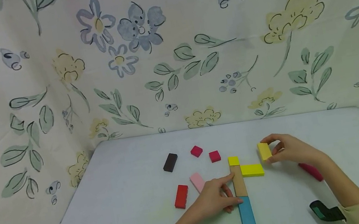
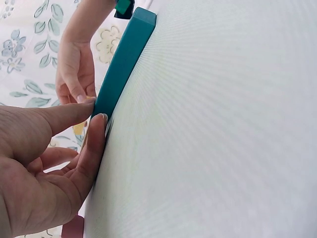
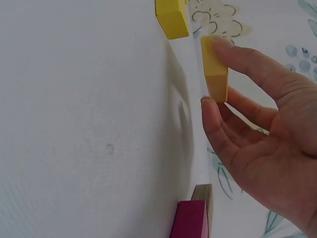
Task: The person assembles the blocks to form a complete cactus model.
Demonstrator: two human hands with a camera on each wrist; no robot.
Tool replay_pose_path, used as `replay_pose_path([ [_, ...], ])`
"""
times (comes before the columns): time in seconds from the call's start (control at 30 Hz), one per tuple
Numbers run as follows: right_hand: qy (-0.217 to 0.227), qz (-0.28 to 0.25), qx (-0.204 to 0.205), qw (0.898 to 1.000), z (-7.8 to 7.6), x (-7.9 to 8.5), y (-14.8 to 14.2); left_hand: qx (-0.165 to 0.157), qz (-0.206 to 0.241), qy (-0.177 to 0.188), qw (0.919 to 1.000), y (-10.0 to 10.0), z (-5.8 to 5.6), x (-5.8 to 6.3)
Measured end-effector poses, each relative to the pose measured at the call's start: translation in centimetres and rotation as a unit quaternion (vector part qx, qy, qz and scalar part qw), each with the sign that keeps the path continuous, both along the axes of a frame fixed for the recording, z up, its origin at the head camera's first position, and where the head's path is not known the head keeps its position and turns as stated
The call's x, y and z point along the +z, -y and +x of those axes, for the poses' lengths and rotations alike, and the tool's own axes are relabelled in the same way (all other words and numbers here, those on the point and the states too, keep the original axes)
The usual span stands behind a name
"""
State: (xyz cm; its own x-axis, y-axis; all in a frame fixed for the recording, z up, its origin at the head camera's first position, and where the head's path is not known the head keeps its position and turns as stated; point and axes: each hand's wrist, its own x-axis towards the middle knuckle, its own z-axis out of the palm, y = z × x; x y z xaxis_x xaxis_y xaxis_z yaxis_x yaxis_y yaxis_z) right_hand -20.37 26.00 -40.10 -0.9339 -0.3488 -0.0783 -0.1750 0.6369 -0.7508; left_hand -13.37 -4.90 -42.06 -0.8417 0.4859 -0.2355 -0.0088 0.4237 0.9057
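Observation:
My left hand [image 1: 211,197] rests against a row of flat-lying blocks, index fingertip on the tan block [image 1: 240,186] and thumb on the near end of the blue block [image 1: 248,219]. In the left wrist view the blue block [image 2: 126,59] rises past the thumb. At the row's far end sits a small yellow block [image 1: 233,161], and a longer yellow block [image 1: 252,170] juts right from the tan one. My right hand [image 1: 290,149] pinches a pale yellow block [image 1: 264,151] between thumb and fingers; the right wrist view shows this block [image 3: 214,64] held off the table.
Left of the row lie a pink block [image 1: 197,181], a red block [image 1: 181,197], a dark brown block [image 1: 170,162] and two crimson cubes [image 1: 196,151]. Under my right forearm is a crimson block [image 1: 310,171]. A black-and-green item [image 1: 324,211] is near the right sleeve. Floral cloth hangs behind the white table [image 1: 120,161].

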Motion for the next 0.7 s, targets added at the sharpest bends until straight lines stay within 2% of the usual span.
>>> replay_pose_path([
  [0.33, -0.004, 0.000, -0.023, 1.000, -1.2, -1.1, 0.5, 0.001, -0.003, 0.001, 1.0000, 0.0, 0.0, 0.0],
  [0.7, 0.021, 0.020, -0.050, 0.998, -1.1, -1.4, 0.7, -0.002, 0.004, 0.001, 1.0000, 0.1, -0.1, -0.1],
])
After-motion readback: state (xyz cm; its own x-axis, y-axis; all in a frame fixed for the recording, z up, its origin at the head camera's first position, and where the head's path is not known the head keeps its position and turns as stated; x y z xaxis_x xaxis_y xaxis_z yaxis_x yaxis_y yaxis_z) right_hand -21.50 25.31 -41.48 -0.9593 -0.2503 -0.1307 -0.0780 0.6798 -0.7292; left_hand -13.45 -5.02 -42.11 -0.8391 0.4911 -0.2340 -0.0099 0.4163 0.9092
